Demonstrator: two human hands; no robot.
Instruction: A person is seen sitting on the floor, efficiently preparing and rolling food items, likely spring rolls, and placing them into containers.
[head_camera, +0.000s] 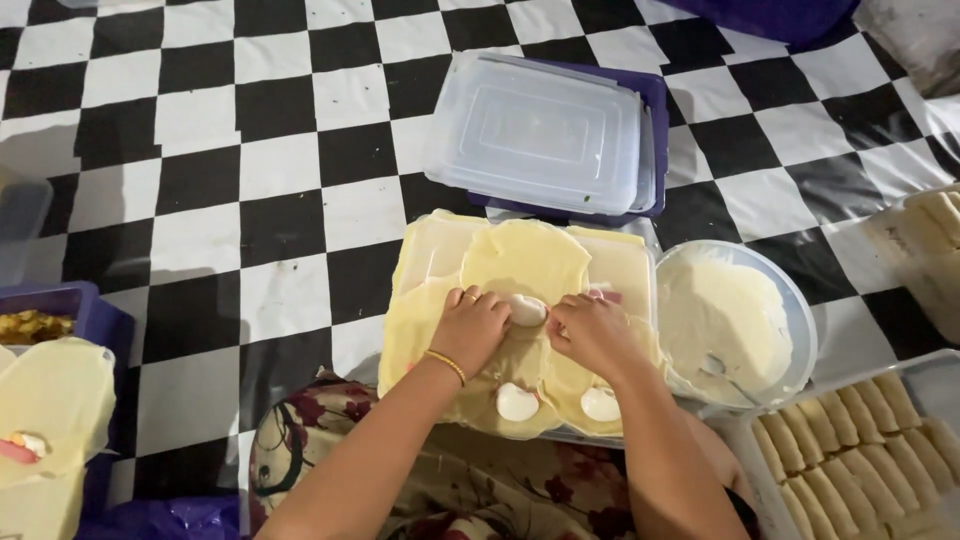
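The checkered floor (220, 170) is running out of view on every side. A tray of rolled pieces (860, 440) is being cut off at the lower right corner, and another tray (925, 240) is leaving the right edge. At the left edge a purple tub (80, 310) is showing only in part. The stack of clear lids (540, 130) is covering most of a purple box beneath. A round bowl of pale batter (735, 320) is sitting just beside the board of thin yellow wrappers (520, 260). Both forearms are reaching forward from the lap. The left hand (470, 325) and right hand (590, 330) are curling narrowly, pinching a wrapper's edge over a white filling lump (527, 310) between them; their fingertips are hiding the fold.
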